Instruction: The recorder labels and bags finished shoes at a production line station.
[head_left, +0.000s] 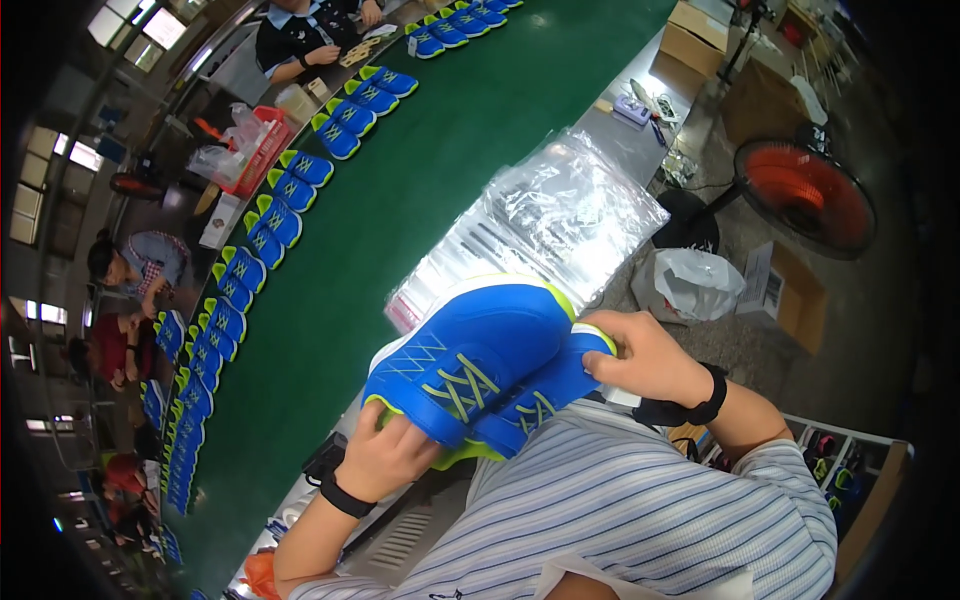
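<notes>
A pair of blue sneakers with lime-green lining and laces is held up in front of my body. My left hand (385, 458) has its fingers tucked into the collar of the upper sneaker (490, 335), gripping it at the heel end. Partly hidden behind that one is the second sneaker (560, 375). My right hand (645, 358) pinches its toe, with the thumb on top. Just beyond the shoes lies a stack of clear plastic bags (550, 205).
A green conveyor belt (350, 230) carries a long row of blue sneakers (270, 230) along its far side. Co-workers (310, 40) sit across it. A red basket (258, 150) stands there. To my right are a fan (805, 195), a lined waste bin (690, 285) and cardboard boxes (790, 300).
</notes>
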